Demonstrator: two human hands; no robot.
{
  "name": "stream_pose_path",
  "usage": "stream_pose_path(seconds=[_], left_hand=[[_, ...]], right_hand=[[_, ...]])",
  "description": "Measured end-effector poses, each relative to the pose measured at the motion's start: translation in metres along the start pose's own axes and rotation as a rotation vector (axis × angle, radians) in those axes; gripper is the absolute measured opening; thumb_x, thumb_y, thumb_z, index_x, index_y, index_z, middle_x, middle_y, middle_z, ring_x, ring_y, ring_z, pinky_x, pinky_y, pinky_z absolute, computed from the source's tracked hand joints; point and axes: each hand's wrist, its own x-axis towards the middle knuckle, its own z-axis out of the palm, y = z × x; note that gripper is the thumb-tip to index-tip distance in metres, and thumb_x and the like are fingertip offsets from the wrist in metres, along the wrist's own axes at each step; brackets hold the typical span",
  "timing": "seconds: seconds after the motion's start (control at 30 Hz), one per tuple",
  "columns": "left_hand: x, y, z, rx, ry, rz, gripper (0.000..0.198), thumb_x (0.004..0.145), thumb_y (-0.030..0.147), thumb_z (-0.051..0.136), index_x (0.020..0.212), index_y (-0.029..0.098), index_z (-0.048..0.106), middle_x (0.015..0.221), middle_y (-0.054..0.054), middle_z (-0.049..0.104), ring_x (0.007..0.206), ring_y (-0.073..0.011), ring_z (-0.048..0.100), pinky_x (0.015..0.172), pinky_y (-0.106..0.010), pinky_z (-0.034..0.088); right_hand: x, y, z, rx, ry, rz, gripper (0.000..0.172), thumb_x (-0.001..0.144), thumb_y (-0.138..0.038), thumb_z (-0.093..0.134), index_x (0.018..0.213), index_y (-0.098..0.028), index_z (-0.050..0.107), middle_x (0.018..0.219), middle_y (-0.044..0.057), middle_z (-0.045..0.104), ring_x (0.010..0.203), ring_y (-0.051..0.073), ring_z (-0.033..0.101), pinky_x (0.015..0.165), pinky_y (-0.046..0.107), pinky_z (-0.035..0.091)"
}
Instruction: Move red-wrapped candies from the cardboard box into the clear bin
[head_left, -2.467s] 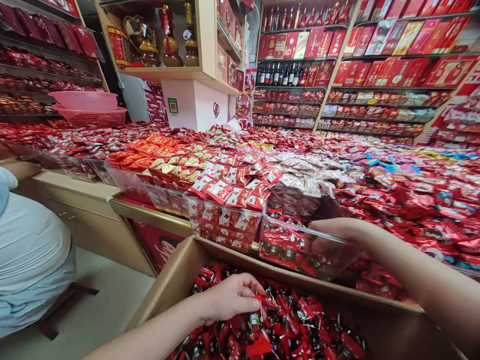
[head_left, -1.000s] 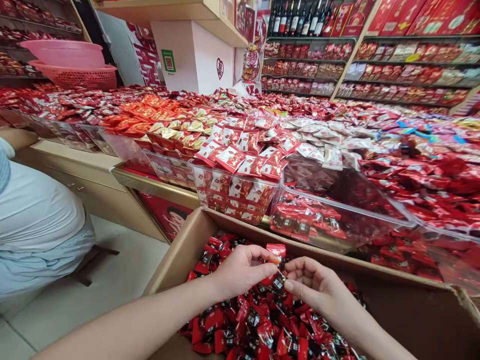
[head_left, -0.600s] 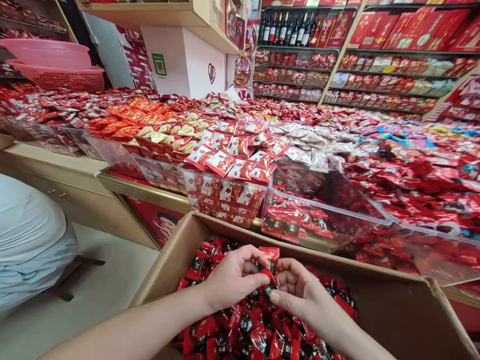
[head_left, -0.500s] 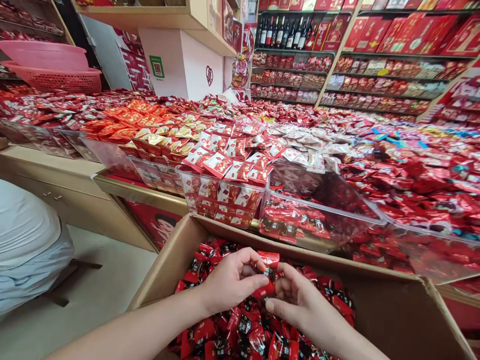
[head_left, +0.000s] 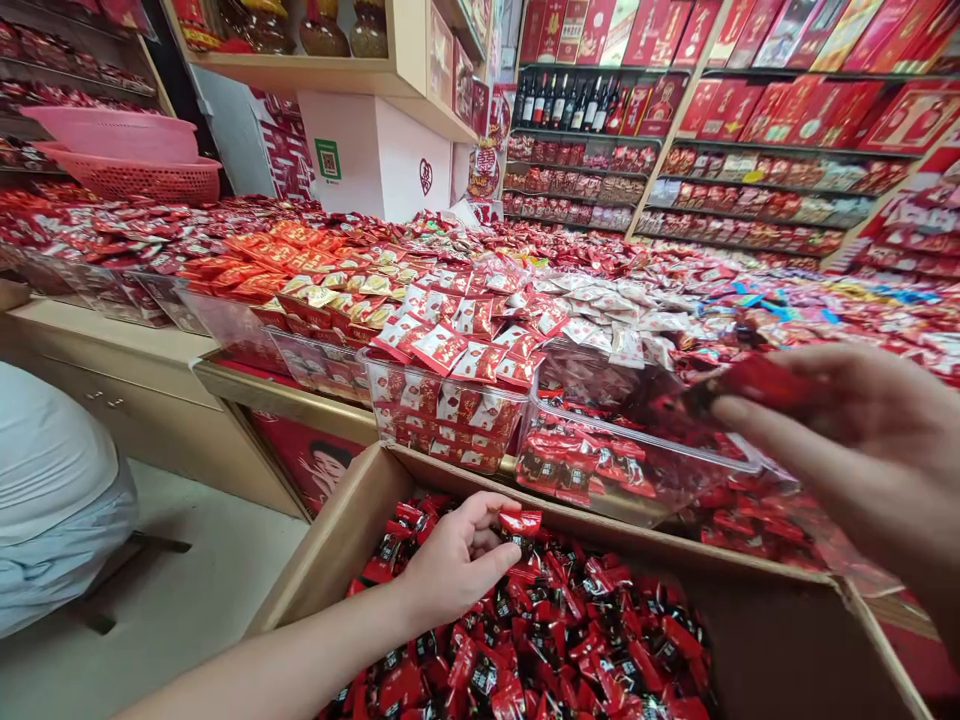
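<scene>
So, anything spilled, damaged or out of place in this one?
Nothing stands out. The left hand pinches a red candy over the full cardboard box; the right hand holds red candies above the part-filled clear bin. No wrappers lie on the visible floor.

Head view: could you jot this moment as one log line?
left hand: pinching a candy over cardboard box | right hand: holding red candy above clear bin

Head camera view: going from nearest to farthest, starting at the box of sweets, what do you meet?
Cardboard box of red-and-black sweets, with the left hand in it → clear bin → heaped sweet counter → back shelves with bottles.
</scene>
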Motion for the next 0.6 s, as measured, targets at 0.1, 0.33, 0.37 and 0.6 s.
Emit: stream_pose_path(seconds=[0.1, 0.33, 0.37, 0.6], left_hand=[[0.0, -0.004, -0.001, 0.019, 0.0, -0.014, 0.025, 0.074, 0.021, 0.05, 0.097, 0.02, 0.041, 0.084, 0.0, 0.052, 0.07, -0.0084, 0.048, 0.066, -0.022, 0.038], [0.002, -0.003, -0.003, 0.158, 0.055, -0.036, 0.019, 0.07, 0.021, 0.054, 0.086, 0.017, 0.045, 0.069, 0.004, 0.048, 0.059, -0.0064, 0.041, 0.057, -0.019, 0.035], [0.002, -0.004, -0.004, 0.173, 0.057, -0.037, 0.018, 0.07, 0.021, 0.054, 0.086, 0.017, 0.046, 0.069, 0.004, 0.049, 0.058, -0.0061, 0.04, 0.055, -0.019, 0.035], [-0.004, 0.008, -0.001, 0.239, 0.002, 0.116, 0.017, 0.069, 0.02, 0.056, 0.083, 0.017, 0.048, 0.087, -0.003, 0.055, 0.072, -0.0114, 0.052, 0.063, -0.022, 0.044]], right_hand=[[0.044, 0.026, 0.003, -0.289, -0.35, 0.0, 0.019, 0.066, -0.04, 0.055, 0.07, -0.022, 0.053, 0.058, -0.002, 0.054, 0.051, 0.012, 0.05, 0.047, 0.024, 0.039], [0.074, 0.073, 0.043, -0.361, -1.1, 0.252, 0.015, 0.059, -0.031, 0.061, 0.061, -0.017, 0.056, 0.056, -0.002, 0.059, 0.052, 0.011, 0.052, 0.047, 0.02, 0.04], [0.073, 0.075, 0.046, -0.307, -1.155, 0.306, 0.018, 0.057, -0.032, 0.063, 0.061, -0.016, 0.056, 0.056, -0.002, 0.059, 0.051, 0.011, 0.053, 0.047, 0.019, 0.04], [0.068, 0.083, 0.05, -0.206, -1.301, 0.534, 0.026, 0.053, -0.036, 0.067, 0.066, -0.016, 0.056, 0.053, -0.003, 0.057, 0.047, 0.009, 0.054, 0.044, 0.017, 0.043]])
